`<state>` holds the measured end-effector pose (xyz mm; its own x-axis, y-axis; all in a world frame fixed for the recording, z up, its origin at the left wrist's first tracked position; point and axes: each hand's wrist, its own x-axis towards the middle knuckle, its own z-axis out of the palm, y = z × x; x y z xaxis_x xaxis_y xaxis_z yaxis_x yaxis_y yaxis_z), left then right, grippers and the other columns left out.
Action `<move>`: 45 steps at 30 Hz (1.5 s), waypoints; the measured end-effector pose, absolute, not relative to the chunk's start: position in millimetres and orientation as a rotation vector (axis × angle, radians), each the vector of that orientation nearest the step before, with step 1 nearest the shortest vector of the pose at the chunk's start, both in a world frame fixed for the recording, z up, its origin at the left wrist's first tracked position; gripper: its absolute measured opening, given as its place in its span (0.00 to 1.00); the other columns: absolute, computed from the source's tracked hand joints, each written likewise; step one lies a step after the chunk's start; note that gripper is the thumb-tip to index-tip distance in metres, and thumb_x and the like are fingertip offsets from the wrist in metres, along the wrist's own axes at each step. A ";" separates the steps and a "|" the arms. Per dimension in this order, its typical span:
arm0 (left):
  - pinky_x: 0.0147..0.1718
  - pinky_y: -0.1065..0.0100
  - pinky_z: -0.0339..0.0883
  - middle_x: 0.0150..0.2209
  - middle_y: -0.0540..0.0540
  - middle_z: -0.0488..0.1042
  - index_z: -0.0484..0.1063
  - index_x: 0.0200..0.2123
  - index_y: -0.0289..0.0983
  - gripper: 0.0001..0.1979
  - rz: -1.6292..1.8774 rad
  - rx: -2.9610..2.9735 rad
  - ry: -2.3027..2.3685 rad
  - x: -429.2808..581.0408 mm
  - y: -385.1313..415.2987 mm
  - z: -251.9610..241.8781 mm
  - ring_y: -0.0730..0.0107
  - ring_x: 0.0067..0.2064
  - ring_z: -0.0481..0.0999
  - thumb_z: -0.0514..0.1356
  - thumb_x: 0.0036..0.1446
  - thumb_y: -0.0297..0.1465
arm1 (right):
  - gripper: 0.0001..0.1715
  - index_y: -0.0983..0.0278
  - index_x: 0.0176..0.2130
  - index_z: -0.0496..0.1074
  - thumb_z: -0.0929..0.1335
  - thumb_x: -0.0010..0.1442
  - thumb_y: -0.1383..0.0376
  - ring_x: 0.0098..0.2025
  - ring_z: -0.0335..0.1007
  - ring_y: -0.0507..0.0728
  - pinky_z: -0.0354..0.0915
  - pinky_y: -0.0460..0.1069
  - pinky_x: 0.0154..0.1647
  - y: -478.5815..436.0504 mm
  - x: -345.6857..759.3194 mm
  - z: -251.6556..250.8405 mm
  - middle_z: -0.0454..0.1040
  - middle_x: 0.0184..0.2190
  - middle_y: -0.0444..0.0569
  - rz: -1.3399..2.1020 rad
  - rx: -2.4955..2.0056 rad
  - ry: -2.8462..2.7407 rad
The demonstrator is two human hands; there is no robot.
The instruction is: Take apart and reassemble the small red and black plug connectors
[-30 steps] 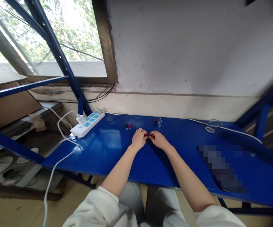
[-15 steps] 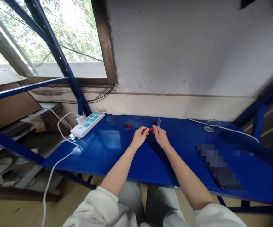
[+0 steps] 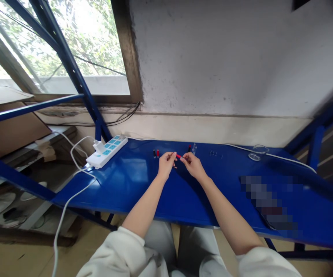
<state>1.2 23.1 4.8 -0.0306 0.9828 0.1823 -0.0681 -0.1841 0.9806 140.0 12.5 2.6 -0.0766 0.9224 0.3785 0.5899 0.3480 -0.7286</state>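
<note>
My left hand [image 3: 166, 163] and my right hand [image 3: 192, 164] meet above the blue metal bench [image 3: 143, 184]. Together they pinch a small red cylindrical piece [image 3: 178, 156] between their fingertips, one hand at each end. Just left of my left hand stand a small black piece and a red piece [image 3: 156, 153] side by side. Behind my right hand lie a dark red piece [image 3: 189, 148] and a small clear piece [image 3: 194, 148]. A few tiny dark parts [image 3: 213, 154] sit further right.
A white power strip [image 3: 106, 151] with teal sockets lies at the bench's back left, its white cable [image 3: 65, 204] hanging off the edge. A clear round dish [image 3: 254, 157] and a thin white wire run along the back right. Blue rack struts stand left and right.
Both hands have lifted from the bench and shifted away from me and slightly left, carrying the red piece toward the small upright pieces.
</note>
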 end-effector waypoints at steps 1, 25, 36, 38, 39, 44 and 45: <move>0.16 0.77 0.61 0.24 0.50 0.69 0.68 0.32 0.32 0.17 1.379 1.275 1.065 1.2 23.7 4.1 0.83 0.17 0.62 0.58 0.48 0.42 | 0.13 0.63 0.34 0.64 0.61 0.55 0.56 0.22 0.59 0.49 0.57 0.44 0.25 13.3 140.6 1.6 0.68 0.24 0.44 0.502 -1.340 -1.776; 0.23 0.73 0.65 0.28 0.49 0.70 0.70 0.34 0.34 0.11 1.216 1.601 1.229 3.4 24.0 -6.8 0.78 0.23 0.66 0.59 0.48 0.35 | 0.09 0.64 0.36 0.70 0.63 0.54 0.64 0.33 0.68 0.54 0.57 0.45 0.30 39.3 191.7 -25.0 0.74 0.31 0.49 0.273 -1.891 -1.640; 0.27 0.73 0.62 0.27 0.48 0.72 0.71 0.33 0.35 0.10 1.188 1.841 1.307 13.9 21.1 -9.9 0.77 0.24 0.66 0.57 0.49 0.36 | 0.13 0.63 0.31 0.73 0.63 0.53 0.58 0.30 0.69 0.54 0.56 0.45 0.26 47.1 190.0 -28.8 0.75 0.28 0.48 0.197 -1.939 -1.633; 0.28 0.73 0.63 0.27 0.49 0.72 0.72 0.32 0.35 0.10 1.146 1.896 1.331 19.0 26.5 -7.8 0.76 0.25 0.67 0.57 0.49 0.36 | 0.13 0.63 0.31 0.74 0.64 0.53 0.58 0.31 0.70 0.54 0.57 0.45 0.27 48.6 190.3 -29.7 0.75 0.29 0.49 0.199 -1.952 -1.626; 0.28 0.73 0.63 0.27 0.49 0.73 0.72 0.32 0.35 0.10 1.119 1.936 1.346 21.8 30.1 -5.6 0.76 0.26 0.68 0.58 0.49 0.36 | 0.13 0.63 0.32 0.74 0.64 0.53 0.58 0.32 0.70 0.55 0.57 0.45 0.27 49.2 190.5 -30.1 0.75 0.29 0.49 0.199 -1.956 -1.621; 0.31 0.72 0.63 0.27 0.48 0.73 0.73 0.32 0.36 0.08 0.983 2.034 1.447 37.6 54.2 6.0 0.73 0.29 0.70 0.60 0.47 0.33 | 0.15 0.62 0.33 0.75 0.64 0.53 0.57 0.32 0.70 0.56 0.58 0.45 0.28 48.9 190.9 -30.5 0.76 0.29 0.50 0.177 -1.964 -1.623; 0.31 0.72 0.63 0.27 0.48 0.74 0.73 0.31 0.36 0.08 0.965 2.022 1.461 41.0 59.2 6.9 0.73 0.29 0.71 0.60 0.47 0.33 | 0.15 0.62 0.33 0.75 0.64 0.53 0.57 0.32 0.70 0.56 0.58 0.45 0.28 48.4 190.8 -30.1 0.76 0.29 0.50 0.176 -1.965 -1.626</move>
